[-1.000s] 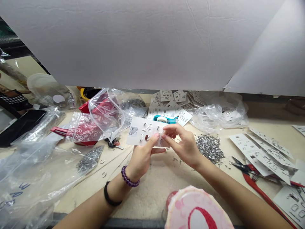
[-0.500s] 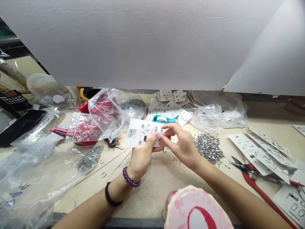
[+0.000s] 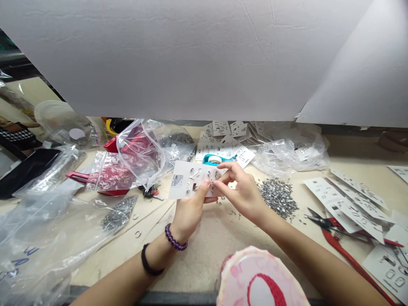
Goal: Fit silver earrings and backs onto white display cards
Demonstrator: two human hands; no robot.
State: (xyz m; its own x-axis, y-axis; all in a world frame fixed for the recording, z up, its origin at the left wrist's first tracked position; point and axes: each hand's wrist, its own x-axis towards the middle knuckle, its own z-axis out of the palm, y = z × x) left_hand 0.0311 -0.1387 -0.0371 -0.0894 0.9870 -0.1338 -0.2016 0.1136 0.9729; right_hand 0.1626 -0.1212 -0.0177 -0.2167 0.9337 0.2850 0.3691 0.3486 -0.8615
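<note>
A white card [image 3: 183, 180] with small metal earrings and a barcode label is held up above the table. My left hand [image 3: 191, 208] grips its lower edge, thumb across the front and fingers behind. At the card's right end is my right hand [image 3: 244, 191], thumb and index finger bent together at the card's small pieces; whatever lies between the fingertips is too small to make out. Just behind the card sits a blue tape dispenser [image 3: 223, 160]. A pile of small silver pieces [image 3: 279, 197] lies right of my right hand.
Red-handled pliers [image 3: 338, 244] and several earring cards [image 3: 328, 199] lie at the right. Clear plastic bags [image 3: 41, 238] cover the left, near a red scoop [image 3: 79, 176]. A round pink object [image 3: 236, 276] stands at the front edge. Two rings lie left of my left hand.
The whole view has shifted slightly. My right fingers have moved a little on the card, and more of the curved metal piece at its upper right shows.
</note>
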